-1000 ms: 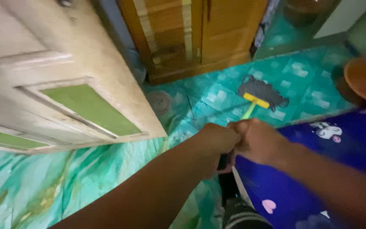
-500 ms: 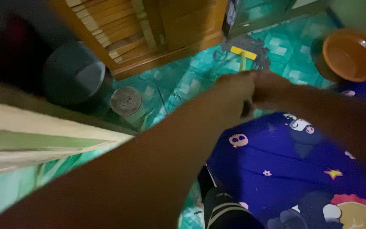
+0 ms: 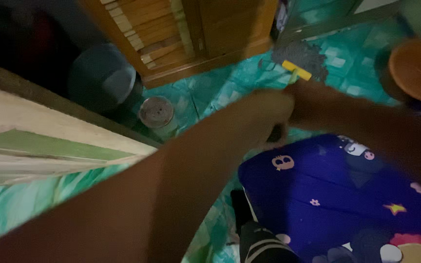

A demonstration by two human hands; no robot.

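Mop with a yellow head bar and grey strings (image 3: 299, 62) rests on the teal patterned floor (image 3: 220, 92) just beside the brown wooden cabinet (image 3: 196, 34). Left hand (image 3: 269, 114) and right hand (image 3: 313, 100) both close around its handle. An orange bowl (image 3: 417, 68) sits nearby.

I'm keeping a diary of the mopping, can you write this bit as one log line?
left hand: grips mop handle | right hand: grips mop handle | mop head: on teal floor by wooden cabinet | orange bowl: right
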